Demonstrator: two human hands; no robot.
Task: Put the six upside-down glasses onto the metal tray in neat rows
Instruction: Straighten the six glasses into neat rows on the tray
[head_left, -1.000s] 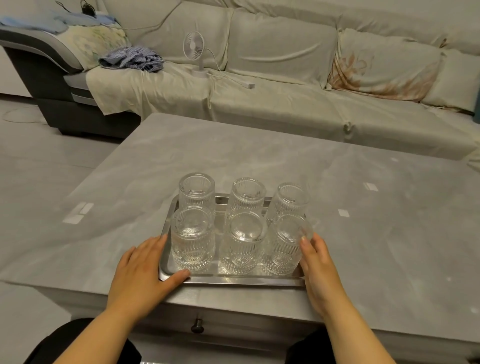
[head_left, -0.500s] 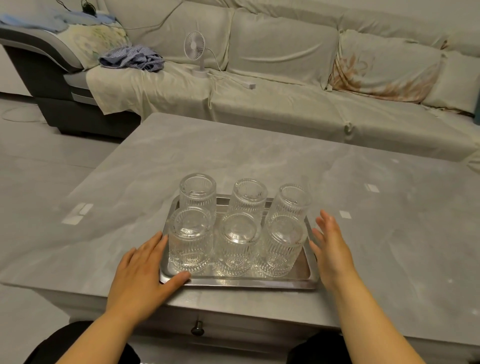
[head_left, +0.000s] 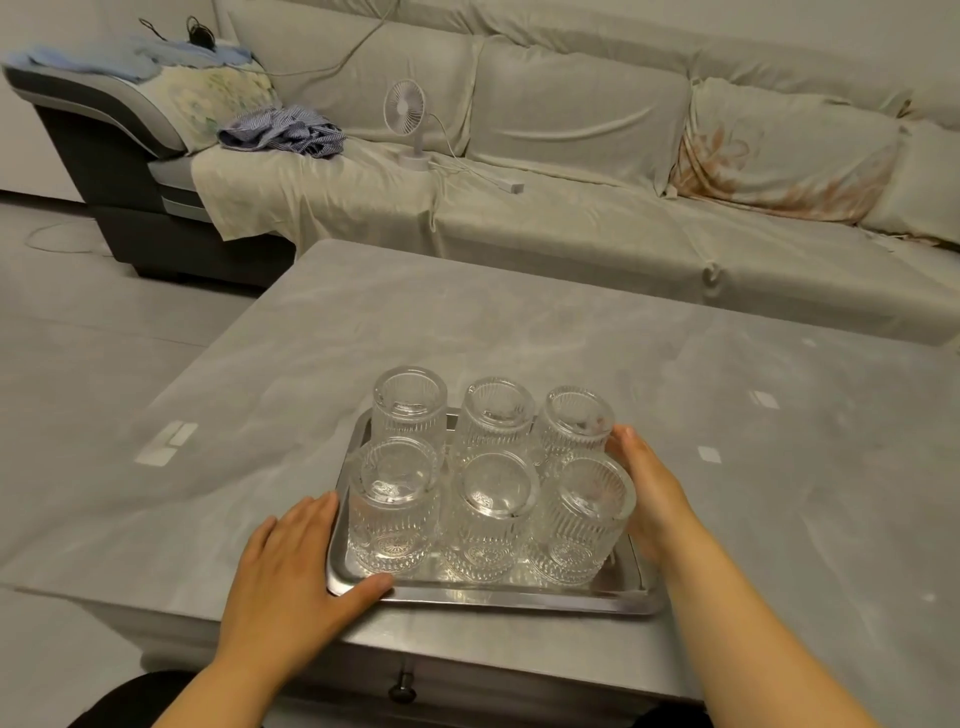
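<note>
Several ribbed clear glasses stand upside down on the metal tray (head_left: 493, 597) in two rows of three. The back row runs from the back left glass (head_left: 409, 410) to the back right glass (head_left: 574, 423). The front row runs from the front left glass (head_left: 392, 506) past the front middle glass (head_left: 493, 514) to the front right glass (head_left: 584, 517). My left hand (head_left: 296, 577) lies flat on the table, thumb against the tray's front left corner. My right hand (head_left: 652, 499) rests open against the right side of the two right-hand glasses.
The tray sits near the front edge of a grey stone-look table (head_left: 519, 338) with a drawer knob (head_left: 401, 691) below. Behind it stands a covered sofa (head_left: 571, 156) with a small fan (head_left: 408, 122), a cable and crumpled clothes (head_left: 283, 130).
My right hand left the front right glass, swung out to the right, and has come back against the right-hand glasses. The view has moved closer. The left hand stayed put.
</note>
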